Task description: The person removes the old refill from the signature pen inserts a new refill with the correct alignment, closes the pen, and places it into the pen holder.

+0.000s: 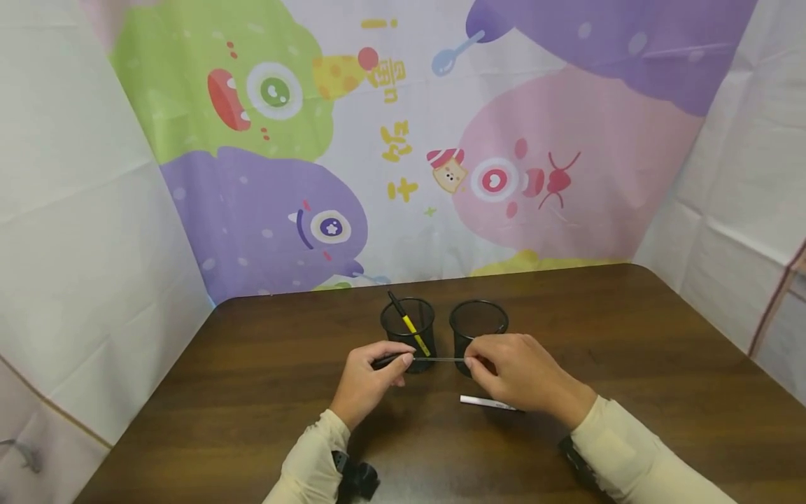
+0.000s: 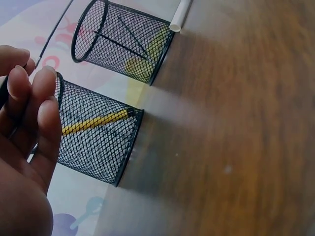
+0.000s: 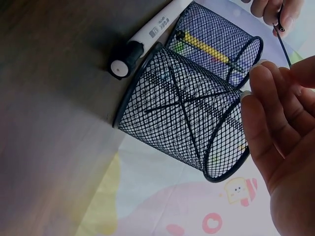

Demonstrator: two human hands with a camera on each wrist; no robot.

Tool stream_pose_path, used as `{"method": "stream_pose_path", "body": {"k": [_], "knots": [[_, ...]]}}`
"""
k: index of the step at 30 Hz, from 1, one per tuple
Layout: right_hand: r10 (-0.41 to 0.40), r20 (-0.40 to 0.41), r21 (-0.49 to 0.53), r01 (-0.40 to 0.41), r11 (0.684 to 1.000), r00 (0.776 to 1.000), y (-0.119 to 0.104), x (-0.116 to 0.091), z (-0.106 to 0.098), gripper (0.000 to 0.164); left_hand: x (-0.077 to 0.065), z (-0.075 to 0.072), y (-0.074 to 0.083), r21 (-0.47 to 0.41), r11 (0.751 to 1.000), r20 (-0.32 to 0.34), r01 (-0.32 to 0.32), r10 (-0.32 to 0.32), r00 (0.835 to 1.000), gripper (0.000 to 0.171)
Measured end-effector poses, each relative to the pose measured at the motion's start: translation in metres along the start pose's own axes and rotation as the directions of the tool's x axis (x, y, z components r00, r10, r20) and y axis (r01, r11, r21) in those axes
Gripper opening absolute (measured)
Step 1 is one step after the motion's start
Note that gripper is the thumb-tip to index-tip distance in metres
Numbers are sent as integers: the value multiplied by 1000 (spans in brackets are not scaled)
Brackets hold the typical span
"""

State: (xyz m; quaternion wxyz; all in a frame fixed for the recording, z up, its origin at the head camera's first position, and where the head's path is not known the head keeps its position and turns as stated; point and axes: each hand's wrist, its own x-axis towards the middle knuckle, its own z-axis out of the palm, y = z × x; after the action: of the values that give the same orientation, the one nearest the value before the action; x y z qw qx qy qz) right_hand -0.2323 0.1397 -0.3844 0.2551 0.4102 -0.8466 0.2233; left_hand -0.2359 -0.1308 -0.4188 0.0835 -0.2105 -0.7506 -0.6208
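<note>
Between thumb and fingers my left hand (image 1: 370,381) holds a black pen barrel (image 1: 385,361). A thin dark rod like a pen refill (image 1: 441,360) stretches from there to my right hand (image 1: 529,369), which pinches its other end. In the right wrist view the barrel's tip (image 3: 281,28) lies close to the rod; whether the rod is inside it I cannot tell. Just beyond the hands stand two black mesh pen cups, the left cup (image 1: 408,299) with a yellow-and-black marker (image 1: 411,326) leaning in it, the right cup (image 1: 478,302) with thin dark sticks (image 3: 185,120) inside.
A white marker with a black cap (image 3: 152,32) lies on the brown wooden table (image 1: 252,392) in front of the right cup, partly under my right hand in the head view. Behind the table hangs a cartoon-printed cloth (image 1: 409,238); white sheets (image 1: 82,210) close off both sides.
</note>
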Motion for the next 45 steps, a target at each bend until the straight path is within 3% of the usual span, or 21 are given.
{"method": "stream_pose_path", "body": {"k": [14, 30, 45], "knots": [[-6, 34, 24, 5, 1000, 999, -2, -1, 0, 10, 4, 1, -2, -7, 1000, 7, -28, 28, 1000, 22], [-26, 68, 32, 24, 999, 997, -7, 0, 4, 10, -1, 1, -1, -31, 999, 11, -8, 8, 1000, 11], [-31, 74, 21, 29, 999, 997, -7, 1, 5, 10, 0, 2, -1, -37, 999, 26, -27, 28, 999, 12]]}}
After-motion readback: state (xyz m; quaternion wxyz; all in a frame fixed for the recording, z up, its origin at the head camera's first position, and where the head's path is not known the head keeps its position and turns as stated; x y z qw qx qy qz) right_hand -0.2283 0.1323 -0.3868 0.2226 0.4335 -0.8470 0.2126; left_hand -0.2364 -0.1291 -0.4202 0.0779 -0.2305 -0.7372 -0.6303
